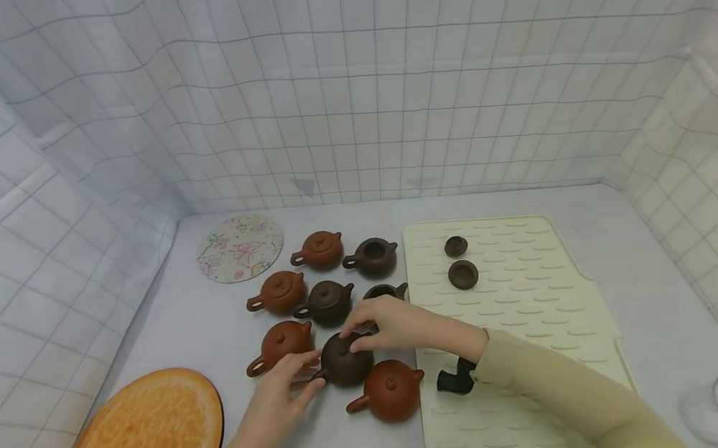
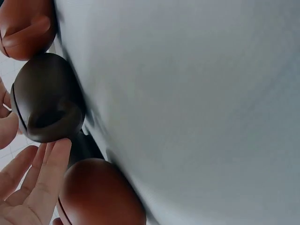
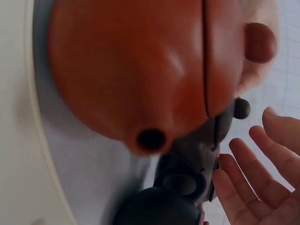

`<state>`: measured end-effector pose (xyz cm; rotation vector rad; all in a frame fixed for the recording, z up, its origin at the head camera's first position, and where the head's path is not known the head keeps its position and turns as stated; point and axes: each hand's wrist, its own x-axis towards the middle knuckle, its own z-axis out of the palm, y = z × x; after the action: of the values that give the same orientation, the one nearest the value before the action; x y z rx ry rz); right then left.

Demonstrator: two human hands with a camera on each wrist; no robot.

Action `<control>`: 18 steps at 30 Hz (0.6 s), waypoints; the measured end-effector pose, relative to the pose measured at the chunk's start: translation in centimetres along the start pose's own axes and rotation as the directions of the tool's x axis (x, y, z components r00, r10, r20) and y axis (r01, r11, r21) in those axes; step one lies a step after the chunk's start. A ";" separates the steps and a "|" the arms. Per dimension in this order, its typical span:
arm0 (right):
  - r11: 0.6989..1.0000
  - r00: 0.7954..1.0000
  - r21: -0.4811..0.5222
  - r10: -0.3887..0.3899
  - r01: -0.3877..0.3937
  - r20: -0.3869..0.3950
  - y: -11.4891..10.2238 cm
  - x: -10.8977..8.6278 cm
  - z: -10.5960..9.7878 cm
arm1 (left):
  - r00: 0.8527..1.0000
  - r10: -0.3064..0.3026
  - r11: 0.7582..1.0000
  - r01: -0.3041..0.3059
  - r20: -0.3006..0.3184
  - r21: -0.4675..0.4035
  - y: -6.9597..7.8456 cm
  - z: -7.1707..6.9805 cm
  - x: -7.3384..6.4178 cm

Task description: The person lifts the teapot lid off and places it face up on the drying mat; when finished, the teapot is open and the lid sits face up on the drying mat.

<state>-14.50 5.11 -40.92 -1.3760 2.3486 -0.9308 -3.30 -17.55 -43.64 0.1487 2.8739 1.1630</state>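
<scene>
Reaching in, your left hand [image 1: 281,399] holds its fingers fairly straight at a dark pot's [image 1: 342,371] handle, gripping nothing; your right hand [image 1: 396,326] arches over its lid, thumb and fingers parted, contact unclear. That pot stands on the bench [image 1: 348,447] beside a red one. You have eight pots: four red, four dark, two open-topped. Two loose lids [image 1: 463,275] lie on the pale mat [image 1: 520,280]. White gridded cloth [image 1: 425,102] walls the white bench.

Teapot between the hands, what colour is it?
The teapot is dark brown, clearest in the head view.
</scene>
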 end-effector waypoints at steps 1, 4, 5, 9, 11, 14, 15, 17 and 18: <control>1.000 1.000 -0.013 -0.007 0.007 0.009 -0.1 0.1 0.2 | 1.000 0.003 1.000 -0.003 -0.007 0.011 -0.1 0.1 0.1; 0.998 0.999 -0.053 -0.021 0.022 0.031 -0.3 0.5 0.6 | 1.000 0.008 0.999 -0.007 -0.024 0.040 -0.1 0.3 0.2; 0.998 0.999 -0.065 -0.023 0.025 0.035 -0.5 0.6 0.7 | 1.000 0.003 0.999 -0.002 -0.026 0.037 -0.1 0.3 0.2; 0.996 0.999 -0.091 -0.018 0.022 0.041 -0.9 0.9 1.0 | 0.999 -0.016 0.999 0.017 -0.030 0.032 0.0 0.5 0.4; 0.996 0.999 -0.091 -0.009 0.013 0.042 -1.0 1.0 1.1 | 0.999 -0.022 0.999 0.023 -0.031 0.034 0.0 0.5 0.5; 0.996 0.999 -0.086 0.003 0.000 0.040 -1.2 1.0 1.2 | 0.999 -0.023 0.999 0.025 -0.034 0.042 0.0 0.6 0.6; 0.996 0.999 -0.086 0.005 -0.002 0.039 -1.2 1.0 1.2 | 0.999 -0.018 0.999 0.020 -0.036 0.042 0.0 0.6 0.6; 0.996 0.999 -0.087 0.009 -0.006 0.037 -1.3 1.0 1.2 | 0.999 -0.020 0.999 0.022 -0.039 0.036 0.1 0.6 0.6; 0.996 0.999 -0.087 0.011 -0.008 0.037 -1.2 1.0 1.2 | 0.999 -0.018 0.999 0.019 -0.041 0.032 0.1 0.6 0.6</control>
<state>-13.54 3.36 -40.96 -1.4008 2.3913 -0.8020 -3.87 -17.02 -44.04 0.1004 2.9237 1.1298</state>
